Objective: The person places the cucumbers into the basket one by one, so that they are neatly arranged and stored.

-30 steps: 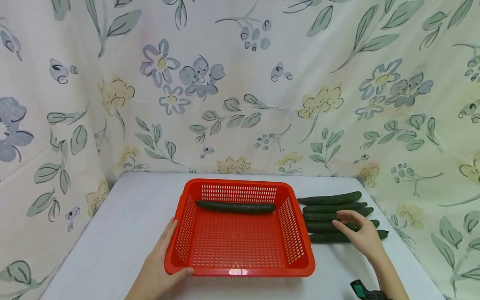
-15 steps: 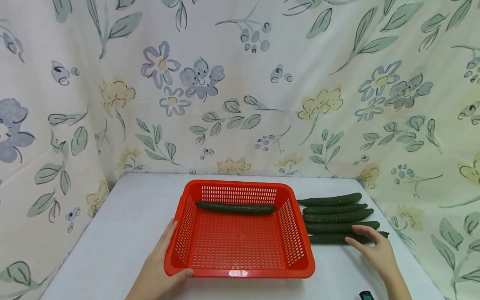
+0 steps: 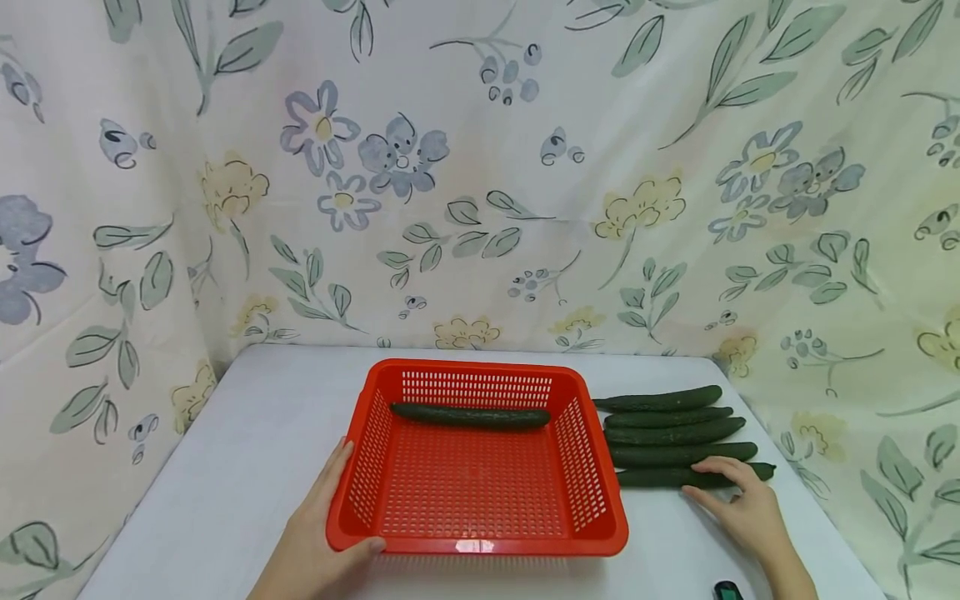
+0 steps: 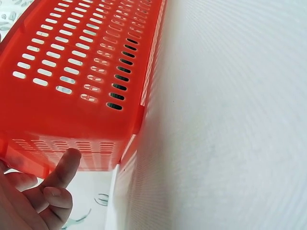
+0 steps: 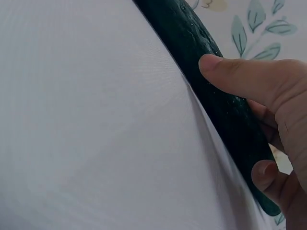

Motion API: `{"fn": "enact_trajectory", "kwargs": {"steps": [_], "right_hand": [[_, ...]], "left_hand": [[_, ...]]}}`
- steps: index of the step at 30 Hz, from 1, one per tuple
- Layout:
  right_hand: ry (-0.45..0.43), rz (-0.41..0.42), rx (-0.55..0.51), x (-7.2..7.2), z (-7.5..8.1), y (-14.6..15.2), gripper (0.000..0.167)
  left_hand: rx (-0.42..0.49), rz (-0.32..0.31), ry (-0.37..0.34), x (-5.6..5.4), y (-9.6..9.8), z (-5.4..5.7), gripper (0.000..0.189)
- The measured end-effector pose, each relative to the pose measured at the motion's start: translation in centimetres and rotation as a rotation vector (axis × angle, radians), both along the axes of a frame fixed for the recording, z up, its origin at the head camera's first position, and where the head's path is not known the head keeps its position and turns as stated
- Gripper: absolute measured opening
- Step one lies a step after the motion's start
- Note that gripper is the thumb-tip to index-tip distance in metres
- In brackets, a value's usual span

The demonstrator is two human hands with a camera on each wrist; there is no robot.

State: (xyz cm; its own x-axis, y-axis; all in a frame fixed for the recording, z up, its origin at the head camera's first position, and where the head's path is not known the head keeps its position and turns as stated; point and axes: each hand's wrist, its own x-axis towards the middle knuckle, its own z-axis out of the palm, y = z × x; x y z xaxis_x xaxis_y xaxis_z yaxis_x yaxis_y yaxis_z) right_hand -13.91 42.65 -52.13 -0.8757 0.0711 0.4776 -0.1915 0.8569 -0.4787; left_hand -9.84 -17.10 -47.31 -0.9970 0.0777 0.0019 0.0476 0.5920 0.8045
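A red plastic basket stands mid-table, with one dark green cucumber lying along its far side. My left hand holds the basket's near left corner, thumb at the front rim and fingers along the left side. In the left wrist view some fingers show against the basket's outer wall. To the right, my right hand grips the nearest cucumber of a row near its right end. The right wrist view shows the thumb on this cucumber, with other fingers partly hidden behind it.
Several more cucumbers lie side by side beyond the gripped one, their left ends close to the basket. A white cloth covers the table. Floral curtains hang behind and at both sides. A dark device shows at my right wrist.
My right hand has come from above the middle of the cucumber row towards me, down to the nearest cucumber, and now grips it. The left hand and basket stay put.
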Motion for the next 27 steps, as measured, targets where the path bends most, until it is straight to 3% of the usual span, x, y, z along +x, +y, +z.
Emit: {"fn": "enact_trajectory", "kwargs": {"steps": [7, 18, 27], "right_hand": [[-0.06, -0.013, 0.067, 0.1, 0.1, 0.0, 0.035], [-0.074, 0.038, 0.005, 0.4, 0.4, 0.8, 0.033], [-0.183, 0.022, 0.025, 0.3, 0.3, 1.5, 0.036]], "left_hand": [[0.008, -0.005, 0.004, 0.0, -0.1, -0.1, 0.119], [0.028, -0.005, -0.008, 0.0, 0.0, 0.0, 0.119], [0.02, -0.006, -0.005, 0.0, 0.0, 0.1, 0.119]]}}
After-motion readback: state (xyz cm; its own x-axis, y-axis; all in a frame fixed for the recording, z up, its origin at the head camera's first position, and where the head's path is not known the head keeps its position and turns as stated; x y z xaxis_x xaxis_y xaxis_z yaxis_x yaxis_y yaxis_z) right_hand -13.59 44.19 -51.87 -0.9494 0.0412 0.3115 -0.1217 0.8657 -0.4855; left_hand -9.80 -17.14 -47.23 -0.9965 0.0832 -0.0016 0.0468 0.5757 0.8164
